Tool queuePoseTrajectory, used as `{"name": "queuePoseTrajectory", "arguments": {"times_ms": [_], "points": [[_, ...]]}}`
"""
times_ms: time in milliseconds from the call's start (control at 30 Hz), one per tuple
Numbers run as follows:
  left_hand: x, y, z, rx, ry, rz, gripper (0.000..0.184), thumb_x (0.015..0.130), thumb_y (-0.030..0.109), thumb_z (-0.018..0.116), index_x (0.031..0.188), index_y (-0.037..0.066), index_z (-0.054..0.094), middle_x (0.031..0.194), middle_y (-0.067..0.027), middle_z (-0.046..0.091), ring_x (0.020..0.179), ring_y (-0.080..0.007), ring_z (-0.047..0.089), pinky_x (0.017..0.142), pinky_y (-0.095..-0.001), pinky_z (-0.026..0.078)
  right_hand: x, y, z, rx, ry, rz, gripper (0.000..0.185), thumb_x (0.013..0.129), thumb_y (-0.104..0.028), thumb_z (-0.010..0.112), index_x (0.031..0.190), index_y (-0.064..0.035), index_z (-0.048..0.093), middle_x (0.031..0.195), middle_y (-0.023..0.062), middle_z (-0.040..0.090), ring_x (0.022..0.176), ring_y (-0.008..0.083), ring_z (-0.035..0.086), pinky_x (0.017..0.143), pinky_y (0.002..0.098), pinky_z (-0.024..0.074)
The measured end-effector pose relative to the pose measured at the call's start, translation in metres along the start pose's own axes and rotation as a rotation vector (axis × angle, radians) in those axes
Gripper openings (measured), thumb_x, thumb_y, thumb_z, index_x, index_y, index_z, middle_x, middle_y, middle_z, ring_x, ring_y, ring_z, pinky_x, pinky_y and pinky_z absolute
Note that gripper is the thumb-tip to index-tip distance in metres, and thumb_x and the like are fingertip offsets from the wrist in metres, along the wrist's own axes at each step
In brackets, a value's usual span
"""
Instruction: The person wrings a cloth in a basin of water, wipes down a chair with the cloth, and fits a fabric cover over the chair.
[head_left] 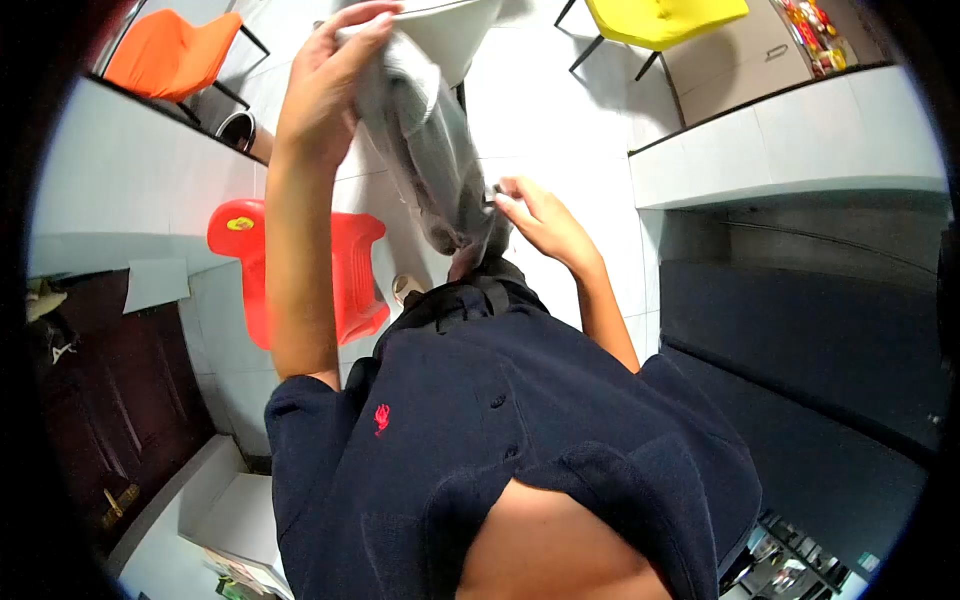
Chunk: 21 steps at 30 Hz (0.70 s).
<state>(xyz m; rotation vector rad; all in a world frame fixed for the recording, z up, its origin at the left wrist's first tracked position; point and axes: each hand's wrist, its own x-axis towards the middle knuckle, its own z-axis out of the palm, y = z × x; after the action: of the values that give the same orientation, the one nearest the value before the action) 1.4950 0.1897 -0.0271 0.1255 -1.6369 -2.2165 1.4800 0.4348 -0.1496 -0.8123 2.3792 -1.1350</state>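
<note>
A grey garment (425,130), blurred and folded on itself, hangs in front of my body; its exact kind is unclear. At its upper end, my left hand (328,85) is raised and has its fingers closed on the cloth. My right hand (545,220) is lower and to the right, thumb and fingers pinching the garment's side edge. The lower part of the cloth reaches down close to my dark trousers.
A red plastic chair (355,275) stands by my left arm. Ahead are a white chair-like seat (455,35), an orange chair (172,55) and a yellow chair (665,20). A bin (238,130) sits left; a white counter (780,140) runs along the right.
</note>
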Motion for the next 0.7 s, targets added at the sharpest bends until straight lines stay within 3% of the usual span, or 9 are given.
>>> {"name": "queuePoseTrajectory", "arguments": {"times_ms": [100,200,267,367,400,467,500,633,700], "points": [[0.001,-0.003,0.097,0.267,-0.204,0.068,0.027,0.084,0.019,0.056,0.106,0.003,0.055,0.089,-0.003,0.058,0.079,-0.008,0.056,0.073,-0.0218,0.045,0.0,-0.007,-0.038,0.55,0.032,-0.11,0.091,0.064,-0.037,0.072,0.13,0.0035,0.023,0.13,0.0227,0.032,0.123,0.025,0.029,0.101,0.0321,0.0232],[0.012,0.001,0.174,0.407,-0.236,0.113,0.03,0.081,0.013,0.058,0.108,0.002,0.053,0.087,-0.0048,0.058,0.082,-0.0134,0.057,0.077,-0.0244,0.044,0.016,-0.014,-0.078,0.512,0.226,-0.144,0.05,0.076,-0.016,0.062,0.118,0.0008,0.042,0.111,0.0166,0.051,0.105,0.0217,0.047,0.091,0.0312,0.0349],[0.031,0.031,0.188,0.063,-0.69,0.084,0.059,0.071,0.003,0.059,0.124,-0.003,0.033,0.107,-0.013,0.049,0.1,-0.0165,0.048,0.085,-0.0285,0.041,0.033,0.005,-0.122,0.567,0.3,-0.128,0.027,0.08,-0.01,0.053,0.105,0.0002,0.053,0.094,0.0113,0.059,0.09,0.0157,0.052,0.081,0.0285,0.0401],[0.068,0.014,0.171,0.446,-0.488,0.455,0.066,0.064,-0.005,0.061,0.123,0.0,0.033,0.099,-0.0095,0.053,0.082,-0.0159,0.053,0.073,-0.0277,0.047,0.04,-0.001,-0.2,0.457,0.327,-0.422,0.021,0.081,-0.009,0.049,0.098,0.0011,0.056,0.083,0.008,0.06,0.08,0.0116,0.053,0.073,0.0265,0.0424],[0.08,0.002,0.163,0.863,-0.414,0.713,0.049,0.068,0.0,0.06,0.114,0.001,0.043,0.092,-0.0093,0.055,0.082,-0.0187,0.055,0.075,-0.028,0.046,0.042,-0.003,-0.224,0.391,0.343,-0.542,0.022,0.08,-0.011,0.05,0.098,0.0012,0.056,0.081,0.0083,0.06,0.078,0.012,0.053,0.072,0.0266,0.0429],[0.096,-0.018,0.159,1.368,-0.172,1.018,0.034,0.07,0.004,0.059,0.103,0.002,0.054,0.084,-0.0112,0.057,0.081,-0.0252,0.057,0.077,-0.0304,0.045,0.051,-0.021,-0.262,0.294,0.34,-0.607,0.038,0.079,-0.011,0.04,0.115,-0.0043,0.052,0.107,0.0139,0.058,0.099,0.0209,0.053,0.085,0.0288,0.0401],[0.1,-0.022,0.161,1.475,-0.096,1.06,0.035,0.067,0.002,0.059,0.102,0.001,0.054,0.083,-0.0134,0.056,0.081,-0.0289,0.056,0.077,-0.0326,0.045,0.054,-0.021,-0.273,0.354,0.286,-0.637,0.047,0.073,-0.006,0.035,0.118,-0.0068,0.051,0.101,0.0112,0.06,0.093,0.0202,0.054,0.083,0.0271,0.0405],[0.124,-0.004,0.159,1.374,0.263,1.206,0.024,0.071,0.017,0.064,0.091,0.004,0.06,0.086,-0.013,0.058,0.08,-0.0272,0.055,0.07,-0.034,0.046,0.052,-0.05,-0.314,0.206,0.347,-0.294,0.051,0.069,-0.005,0.036,0.118,-0.0061,0.051,0.081,0.0104,0.062,0.079,0.0175,0.055,0.072,0.0266,0.0424],[0.129,0.017,0.158,1.397,0.33,1.218,0.027,0.07,0.022,0.066,0.091,0.005,0.06,0.084,-0.0111,0.059,0.079,-0.0265,0.055,0.069,-0.0339,0.045,0.068,-0.056,-0.322,0.125,0.488,-0.532,0.047,0.07,-0.006,0.038,0.116,-0.0044,0.051,0.079,0.0128,0.061,0.078,0.0187,0.055,0.072,0.027,0.0421]]}}
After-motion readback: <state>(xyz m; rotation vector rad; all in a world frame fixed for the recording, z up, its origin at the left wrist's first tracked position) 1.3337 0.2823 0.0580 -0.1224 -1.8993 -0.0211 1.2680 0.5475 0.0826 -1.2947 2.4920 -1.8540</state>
